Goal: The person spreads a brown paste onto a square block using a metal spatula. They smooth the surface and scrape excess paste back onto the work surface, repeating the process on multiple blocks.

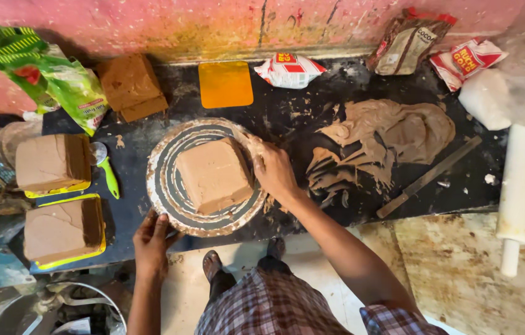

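A square brown cake (213, 174) coated in chocolate cream sits on a round striped turntable (166, 186) on a dark counter. My left hand (151, 241) grips the turntable's near rim with thumb on top. My right hand (273, 170), smeared with cream, presses against the cake's right side, fingers bent. A large smear of brown cream (386, 136) lies on the counter just right of that hand.
Two coated cakes on yellow boards (53, 163) (64, 231) stand at left, with a green-handled cutter (106, 170). Bare cake layers (131, 85), an orange scraper (226, 84), several packets (289, 69), a long flat blade (430, 176) and a white rolling pin (515, 192) lie around.
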